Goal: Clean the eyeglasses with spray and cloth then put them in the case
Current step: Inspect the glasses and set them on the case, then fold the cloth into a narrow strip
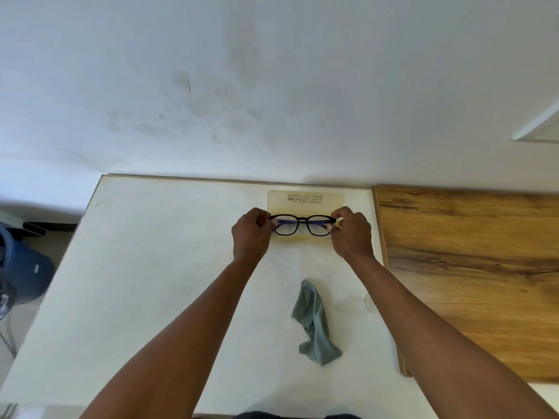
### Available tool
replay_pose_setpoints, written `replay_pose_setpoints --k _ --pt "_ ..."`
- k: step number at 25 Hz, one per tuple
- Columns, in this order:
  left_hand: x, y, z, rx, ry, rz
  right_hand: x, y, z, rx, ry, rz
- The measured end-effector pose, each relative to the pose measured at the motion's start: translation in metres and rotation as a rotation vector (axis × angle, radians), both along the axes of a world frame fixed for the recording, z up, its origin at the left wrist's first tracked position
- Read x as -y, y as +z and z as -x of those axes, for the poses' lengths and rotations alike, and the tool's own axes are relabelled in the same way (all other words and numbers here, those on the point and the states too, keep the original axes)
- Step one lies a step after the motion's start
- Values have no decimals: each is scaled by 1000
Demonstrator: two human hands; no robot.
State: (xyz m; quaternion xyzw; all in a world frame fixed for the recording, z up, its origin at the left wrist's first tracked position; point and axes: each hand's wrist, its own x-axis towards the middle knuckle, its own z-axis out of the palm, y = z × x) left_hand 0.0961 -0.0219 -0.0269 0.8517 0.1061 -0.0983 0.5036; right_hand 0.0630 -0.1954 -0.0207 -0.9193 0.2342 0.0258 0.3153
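Black-framed eyeglasses (302, 225) are held over the open cream case (305, 201) at the far side of the white table. My left hand (251, 234) pinches the frame's left end and my right hand (352, 232) pinches its right end. The case lid stands up behind the glasses, its printing facing me. A grey-green cleaning cloth (316, 323) lies crumpled on the table nearer to me, between my forearms. A small clear object (369, 302), perhaps the spray bottle, shows beside my right forearm and is mostly hidden.
The white table (151, 282) meets a wood-grain surface (472, 276) on the right. A white wall rises just behind the case. A dark blue bag (27, 273) sits on the floor to the left.
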Motion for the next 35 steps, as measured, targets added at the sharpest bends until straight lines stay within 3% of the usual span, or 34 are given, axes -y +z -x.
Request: replay_pose_setpoints --k 20,24,27,30,35 --pt "4 10 8 -34 141 58 -7 7 8 97 -141 -45" --pt "1 11 15 4 191 40 -12 14 16 195 -134 7" --pt "2 6 35 52 243 -38 -20 18 30 319 -15 35" --pt "6 -1 64 38 147 -87 -30 16 49 331 118 -10" --pt "14 -14 111 29 -222 -287 -38 1 91 193 88 -76"
